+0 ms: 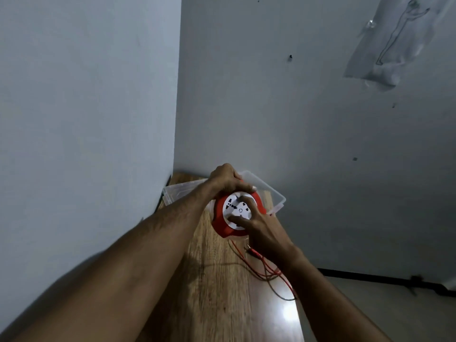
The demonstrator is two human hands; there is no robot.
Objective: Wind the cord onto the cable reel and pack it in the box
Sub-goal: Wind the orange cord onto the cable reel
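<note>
Trailing across the wooden bench [217,287] nearest the person, the loose red cord [267,274] lies in slack loops on the right side, beneath and beside the right forearm, and runs up toward the lower edge of the cable reel [220,224]. The reel is held above the bench, its white socket face [238,212] turned up toward the camera, so its winding axis points roughly at the viewer. The right hand [259,224] lies on that face, its fingers [243,201] spread and bent onto the white disc, pressing rather than wrapped around anything; it is the hand nearer the cord and the one placed to turn the disc. Beyond it, the left hand [227,180] grips the reel's far upper rim, fingers curled over the red housing, steadying it. Farther still, touching or just behind the reel, the clear plastic box [276,196] sits open in the corner against the wall [271,107]. Much cord looks unwound, so winding seems to be the step in hand, packing later.
</note>
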